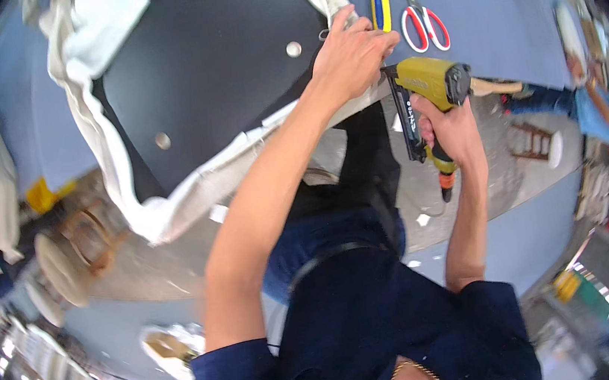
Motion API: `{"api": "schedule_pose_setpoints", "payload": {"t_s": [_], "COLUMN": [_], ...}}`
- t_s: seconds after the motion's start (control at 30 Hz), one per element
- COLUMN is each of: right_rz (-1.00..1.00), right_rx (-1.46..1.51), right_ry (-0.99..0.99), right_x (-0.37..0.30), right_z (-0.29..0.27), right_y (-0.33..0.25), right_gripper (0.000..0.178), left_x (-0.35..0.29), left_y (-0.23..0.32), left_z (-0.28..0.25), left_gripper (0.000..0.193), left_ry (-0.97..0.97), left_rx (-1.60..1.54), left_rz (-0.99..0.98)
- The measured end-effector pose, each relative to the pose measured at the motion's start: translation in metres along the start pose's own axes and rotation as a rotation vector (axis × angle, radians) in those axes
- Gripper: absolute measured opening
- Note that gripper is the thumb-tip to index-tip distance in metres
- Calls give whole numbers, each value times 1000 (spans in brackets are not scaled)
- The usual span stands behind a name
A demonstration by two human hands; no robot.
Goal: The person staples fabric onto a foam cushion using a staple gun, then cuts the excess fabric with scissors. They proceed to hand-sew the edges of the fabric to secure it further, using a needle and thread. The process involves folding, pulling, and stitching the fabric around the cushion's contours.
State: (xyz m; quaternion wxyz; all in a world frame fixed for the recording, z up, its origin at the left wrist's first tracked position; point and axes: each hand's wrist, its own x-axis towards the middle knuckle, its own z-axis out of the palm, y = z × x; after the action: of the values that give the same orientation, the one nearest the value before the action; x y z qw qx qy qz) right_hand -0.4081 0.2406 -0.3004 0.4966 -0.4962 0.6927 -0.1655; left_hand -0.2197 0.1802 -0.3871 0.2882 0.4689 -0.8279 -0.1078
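A black panel [222, 64] with pale fabric [119, 177] wrapped round its edges lies on the table. My left hand [351, 57] grips the fabric edge at the panel's right corner, fingers bent over it. What lies under the fingertips is hidden. In my right hand [451, 128] is a yellow and black staple gun [423, 75], the fingers wrapped round its handle. Its nose points left and sits right beside the fabric corner, close to my left fingers; whether it touches cannot be made out.
Beyond my hands, a yellow-handled screwdriver [380, 7] and red and white scissors [425, 27] lie on the blue-grey table [504, 32]. White sheets [109, 21] rest on the panel. Wooden-legged stools [532, 143] stand on the floor. A person in light blue [603, 111] is at the far right.
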Motion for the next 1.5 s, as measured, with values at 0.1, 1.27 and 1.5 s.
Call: {"api": "schedule_pose_setpoints", "payload": {"t_s": [0.1,1.27,1.5], "right_rz": [-16,-698,-1389], "right_rx": [10,266,25], "right_ry": [102,-30,406], "right_x": [-8,135,35], "right_z": [9,-14,-21], "right_y": [-16,-57,-67], "right_gripper": [21,38,18], "left_x": [2,-43,-45], "left_y": [-2,-52,-51], "left_z": [-6,-70,-72], "left_gripper": [9,45,44], "left_ry": [20,85,136], "left_rx": [-65,290,267], "left_rz": [-27,-160,-132]}}
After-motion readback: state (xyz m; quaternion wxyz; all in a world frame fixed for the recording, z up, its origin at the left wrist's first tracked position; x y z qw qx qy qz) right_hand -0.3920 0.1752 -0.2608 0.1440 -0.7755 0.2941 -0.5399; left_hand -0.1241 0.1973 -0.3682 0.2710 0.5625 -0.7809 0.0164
